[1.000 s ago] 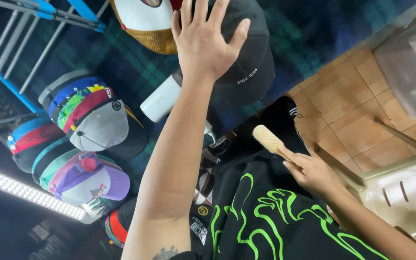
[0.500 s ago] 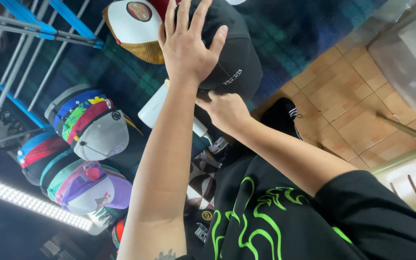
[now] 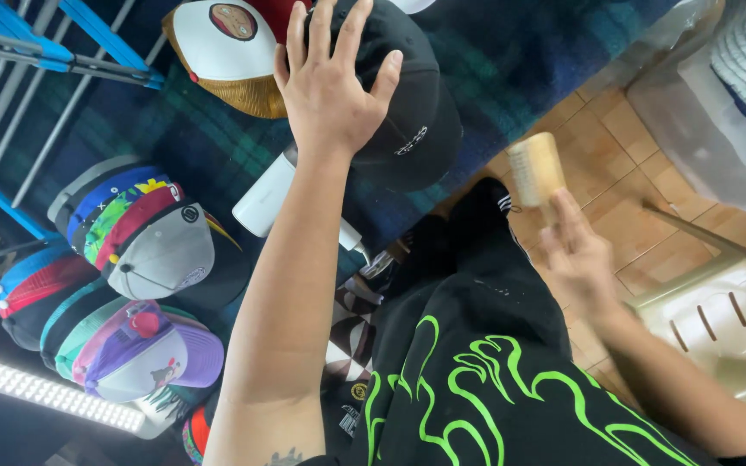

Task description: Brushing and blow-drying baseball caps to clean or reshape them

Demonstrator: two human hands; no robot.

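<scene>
1. The black cap [image 3: 407,112] lies on the dark plaid cloth [image 3: 511,60], the landmark for all positions below.
2. The left hand [image 3: 330,86] rests flat on the cap crown, fingers spread, not gripping.
3. The right hand [image 3: 576,255] is clamped around a wooden brush [image 3: 535,168], held off the cloth's edge, above the tiled floor [image 3: 615,155].
4. A white-and-red cap [image 3: 235,47] touches the black cap.
5. Stacked colourful caps [image 3: 140,233] sit on the cloth's far side.

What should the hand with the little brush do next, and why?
Probably bring the wooden brush back onto the black cap. The right hand holds it up off the cap, over the tiled floor, while the left hand presses the cap steady.
</scene>
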